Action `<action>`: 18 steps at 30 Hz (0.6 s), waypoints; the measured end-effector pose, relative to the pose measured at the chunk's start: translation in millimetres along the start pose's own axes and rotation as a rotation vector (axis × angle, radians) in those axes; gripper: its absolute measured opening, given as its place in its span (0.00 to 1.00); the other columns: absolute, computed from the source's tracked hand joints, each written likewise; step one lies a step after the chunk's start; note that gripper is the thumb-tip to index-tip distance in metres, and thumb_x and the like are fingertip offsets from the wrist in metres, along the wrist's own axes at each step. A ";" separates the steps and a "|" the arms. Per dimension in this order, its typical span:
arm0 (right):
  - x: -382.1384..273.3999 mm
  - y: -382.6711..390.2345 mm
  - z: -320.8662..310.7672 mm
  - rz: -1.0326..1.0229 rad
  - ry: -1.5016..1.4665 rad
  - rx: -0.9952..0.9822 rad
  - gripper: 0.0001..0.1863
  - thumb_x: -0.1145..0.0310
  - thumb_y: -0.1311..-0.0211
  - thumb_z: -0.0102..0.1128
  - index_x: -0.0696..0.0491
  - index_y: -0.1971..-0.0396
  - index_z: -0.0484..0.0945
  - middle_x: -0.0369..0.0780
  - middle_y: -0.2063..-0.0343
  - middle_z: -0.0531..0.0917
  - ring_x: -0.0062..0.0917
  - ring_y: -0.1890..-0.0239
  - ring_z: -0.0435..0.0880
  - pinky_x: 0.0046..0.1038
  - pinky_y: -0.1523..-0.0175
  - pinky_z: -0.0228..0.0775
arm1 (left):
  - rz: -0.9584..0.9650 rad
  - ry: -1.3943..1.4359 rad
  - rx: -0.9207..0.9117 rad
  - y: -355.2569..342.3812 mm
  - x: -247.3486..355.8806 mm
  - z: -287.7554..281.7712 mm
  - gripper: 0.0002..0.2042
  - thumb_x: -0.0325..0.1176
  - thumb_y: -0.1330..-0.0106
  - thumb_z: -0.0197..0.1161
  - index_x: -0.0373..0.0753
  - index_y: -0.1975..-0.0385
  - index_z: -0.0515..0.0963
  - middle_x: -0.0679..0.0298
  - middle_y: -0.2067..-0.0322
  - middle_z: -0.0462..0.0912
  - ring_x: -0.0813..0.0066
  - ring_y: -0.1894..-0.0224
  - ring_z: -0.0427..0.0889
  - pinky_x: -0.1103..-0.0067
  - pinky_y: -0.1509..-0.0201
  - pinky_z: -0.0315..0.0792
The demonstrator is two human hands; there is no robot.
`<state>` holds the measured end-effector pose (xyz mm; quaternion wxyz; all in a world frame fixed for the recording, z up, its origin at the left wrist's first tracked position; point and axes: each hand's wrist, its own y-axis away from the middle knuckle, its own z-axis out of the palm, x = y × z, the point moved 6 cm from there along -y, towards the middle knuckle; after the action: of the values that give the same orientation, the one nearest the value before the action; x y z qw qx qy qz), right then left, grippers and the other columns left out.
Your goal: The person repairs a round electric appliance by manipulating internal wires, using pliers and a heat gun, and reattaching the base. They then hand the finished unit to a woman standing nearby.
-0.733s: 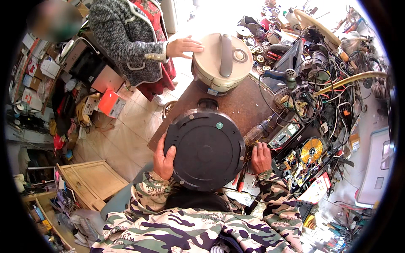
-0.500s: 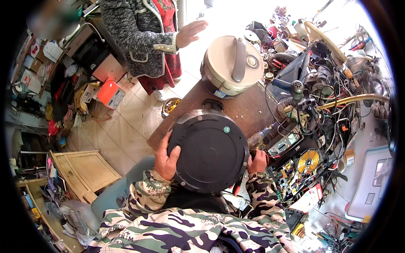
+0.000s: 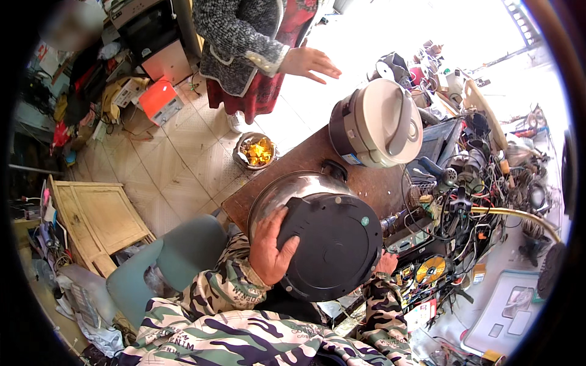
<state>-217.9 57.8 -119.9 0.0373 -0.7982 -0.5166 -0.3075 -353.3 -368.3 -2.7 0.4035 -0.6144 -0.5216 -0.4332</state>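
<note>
A round electric pot [image 3: 284, 190] with a shiny metal body and a side handle lies tilted over at the table's near end, its black base [image 3: 334, 247] facing me. My left hand [image 3: 272, 250] grips the left edge of that base, with the thumb spread across its face. At the right edge is my right hand [image 3: 386, 262], partly hidden behind the base, so its grip and anything in it do not show. Beyond the pot stands a beige and dark rice cooker [image 3: 378, 122] with its lid closed.
Both pots rest on a brown table [image 3: 256, 194]. Tangled cables and parts [image 3: 470, 177] crowd the right side. Across the table another person's hand [image 3: 310, 63] reaches out near the rice cooker. A waste bin [image 3: 255, 151] stands left of the table, and a grey-green chair [image 3: 174, 256] nearer me.
My view has shifted, moving the scene across the picture. The pot leans more, showing more of its metal side. My left hand lies further onto the base; the right is more hidden.
</note>
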 end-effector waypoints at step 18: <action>29.3 -1.8 -65.7 0.213 -0.801 0.198 0.27 0.62 0.53 0.67 0.53 0.50 0.76 0.51 0.64 0.85 0.50 0.58 0.84 0.45 0.55 0.75 | -0.010 0.001 -0.088 0.2 3.3 1.6 0.29 0.40 0.29 0.57 0.28 0.34 0.62 0.41 0.38 0.68 0.44 0.36 0.68 0.62 0.30 0.59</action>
<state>-241.0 57.4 -51.7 -0.0583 -0.8961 -0.4321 0.0834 -352.7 -365.8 0.0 0.3739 -0.6288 -0.5049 -0.4581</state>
